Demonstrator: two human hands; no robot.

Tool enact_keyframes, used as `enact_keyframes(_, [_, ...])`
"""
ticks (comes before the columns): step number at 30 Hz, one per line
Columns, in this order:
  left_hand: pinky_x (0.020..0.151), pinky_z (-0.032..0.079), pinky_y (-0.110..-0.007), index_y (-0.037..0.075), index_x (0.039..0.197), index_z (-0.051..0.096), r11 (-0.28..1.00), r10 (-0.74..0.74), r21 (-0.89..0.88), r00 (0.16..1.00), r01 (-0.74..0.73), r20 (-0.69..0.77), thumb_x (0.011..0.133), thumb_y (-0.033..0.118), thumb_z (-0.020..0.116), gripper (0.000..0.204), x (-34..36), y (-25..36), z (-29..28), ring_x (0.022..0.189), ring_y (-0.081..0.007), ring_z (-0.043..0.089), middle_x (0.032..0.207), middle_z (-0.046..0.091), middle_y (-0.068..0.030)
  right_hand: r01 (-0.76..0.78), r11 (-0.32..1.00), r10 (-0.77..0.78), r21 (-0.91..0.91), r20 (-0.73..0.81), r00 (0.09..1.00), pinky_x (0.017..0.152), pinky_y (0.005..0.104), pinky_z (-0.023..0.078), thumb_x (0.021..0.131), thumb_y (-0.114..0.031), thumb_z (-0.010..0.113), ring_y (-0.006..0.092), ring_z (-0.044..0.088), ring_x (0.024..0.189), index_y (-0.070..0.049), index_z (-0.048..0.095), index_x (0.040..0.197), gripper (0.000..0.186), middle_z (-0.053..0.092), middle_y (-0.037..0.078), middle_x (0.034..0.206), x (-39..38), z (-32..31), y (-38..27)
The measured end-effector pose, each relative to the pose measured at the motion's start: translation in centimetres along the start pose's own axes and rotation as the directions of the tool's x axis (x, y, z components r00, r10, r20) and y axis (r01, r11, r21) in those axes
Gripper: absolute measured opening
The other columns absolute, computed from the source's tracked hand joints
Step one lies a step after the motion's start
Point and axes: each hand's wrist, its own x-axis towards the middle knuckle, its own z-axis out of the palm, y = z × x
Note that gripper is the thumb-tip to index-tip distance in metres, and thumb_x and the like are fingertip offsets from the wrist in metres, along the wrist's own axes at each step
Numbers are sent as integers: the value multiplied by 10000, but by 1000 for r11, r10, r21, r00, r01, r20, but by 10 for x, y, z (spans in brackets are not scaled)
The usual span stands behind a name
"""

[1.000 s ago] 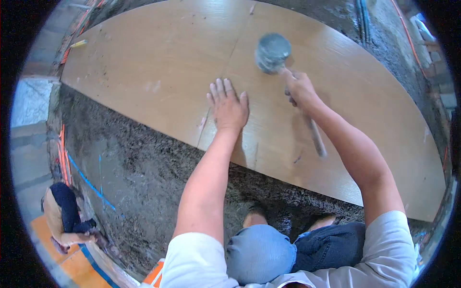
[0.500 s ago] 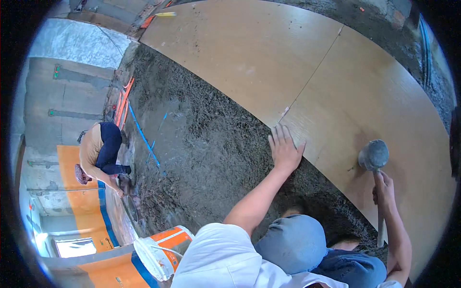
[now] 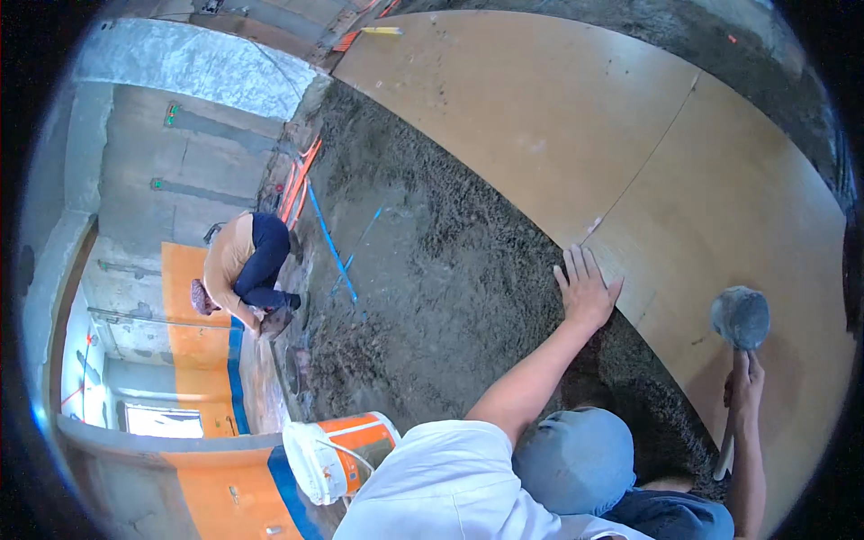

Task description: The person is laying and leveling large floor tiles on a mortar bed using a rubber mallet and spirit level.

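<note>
My right hand (image 3: 743,385) is closed round the handle of a mallet with a thick grey head (image 3: 741,318), held over a large beige tile (image 3: 756,225). My left hand (image 3: 589,295) rests with spread fingers on the edge of that tile, close to its seam with a second beige tile (image 3: 504,99). A small pale piece (image 3: 594,225) sits in the seam just beyond my fingertips. Along the tile edge lies rough grey mortar (image 3: 432,297). My bent knee (image 3: 576,461) is beside my left forearm.
An orange-and-white bucket (image 3: 346,454) stands at lower left. Farther left a co-worker (image 3: 247,265) crouches, hands low at the floor. Blue pipes (image 3: 333,247) and orange pipes (image 3: 301,180) cross the mortar near the wall. A yellow object (image 3: 382,31) lies at the far tile corner.
The view has shifted, so the scene sits farther right. The mallet has moved slightly against the tile. My left hand keeps its place on the edge. The co-worker's arms have drawn in.
</note>
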Motion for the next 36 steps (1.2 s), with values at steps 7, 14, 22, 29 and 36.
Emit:
enact_keyframes(7, [1117, 97, -583, -111, 1401, 256, 996, 82, -15, 994, -83, -70, 879, 502, 493, 838, -2, 23, 0, 1397, -445, 141, 1480, 216, -304, -77, 989, 81, -125, 29, 996, 376, 255, 332, 968, -360, 491, 78, 406, 406, -52, 589, 1181, 387, 404, -29, 529, 14, 11, -7])
enact_keyframes(14, [1140, 104, -524, -112, 1387, 294, 941, 213, -183, 918, -285, -336, 901, 448, 462, 761, 93, 89, 27, 1392, -438, 176, 1481, 234, -296, -258, 965, 254, 42, 70, 965, 398, 251, 329, 960, -393, 480, 91, 417, 434, -48, 598, 1117, 396, 464, -12, 577, 2, 15, -39])
enact_keyframes(22, [1165, 46, -455, -45, 1460, 190, 991, 85, -92, 989, -96, -120, 956, 482, 331, 743, 106, 108, -15, 1437, -334, 85, 1546, 131, -202, -35, 999, 34, 4, 117, 993, 410, 226, 329, 976, -371, 466, 73, 418, 456, -16, 574, 1153, 411, 461, -7, 596, -18, 28, -68])
enact_keyframes(29, [1165, 41, -458, -49, 1457, 195, 972, 119, -214, 990, -102, 68, 950, 482, 348, 750, 112, 104, -21, 1438, -336, 81, 1546, 136, -203, -85, 977, 121, -193, 183, 976, 434, 227, 355, 970, -399, 484, 72, 444, 497, -18, 589, 1152, 436, 485, -6, 642, 22, 56, -72])
enact_keyframes(36, [1163, 45, -467, -50, 1454, 206, 961, 122, -254, 992, -110, 31, 944, 479, 363, 752, 116, 102, -6, 1436, -345, 86, 1543, 143, -206, -99, 973, 132, -209, 147, 980, 450, 226, 364, 966, -402, 490, 67, 445, 504, -23, 587, 1180, 446, 477, -10, 639, 43, 74, -78])
